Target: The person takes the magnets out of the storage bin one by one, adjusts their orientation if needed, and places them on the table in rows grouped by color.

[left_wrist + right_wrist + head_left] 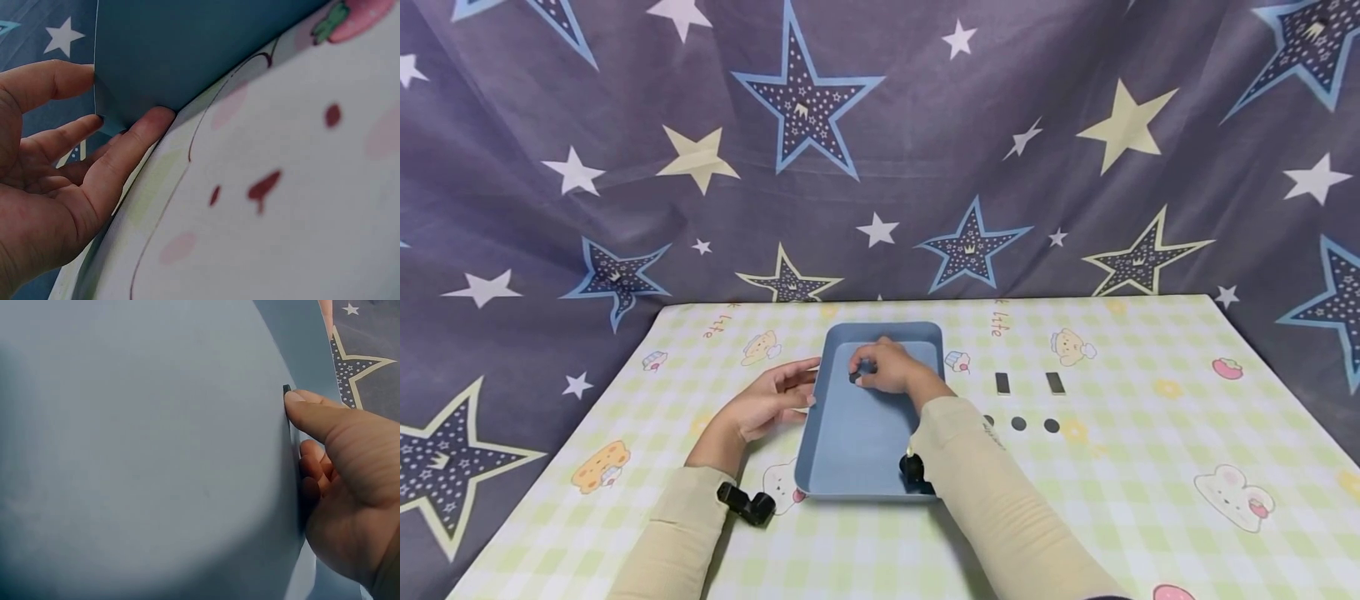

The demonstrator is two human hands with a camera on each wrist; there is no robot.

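A blue rectangular tray (850, 450) lies on the table, its long side running away from me. Over its floor, toward the far left, my right hand (895, 368) pinches a small thin black piece (854, 377). The right wrist view catches that black piece (287, 389) edge-on at the thumb and fingertip; its full outline is hidden. My left hand (771, 402) rests against the tray's outer left wall, fingers spread and loosely bent. In the left wrist view the fingertips (156, 122) touch the tray's blue wall (169, 50) low down near the cloth.
Right of the tray lie two black rectangular pieces (1002, 383) with pale edges. Nearer me is a row of black discs (1018, 423), the leftmost partly covered by my right sleeve (992, 483). A checked cloth (1150, 417) covers the table; a star-patterned curtain (895, 167) hangs behind.
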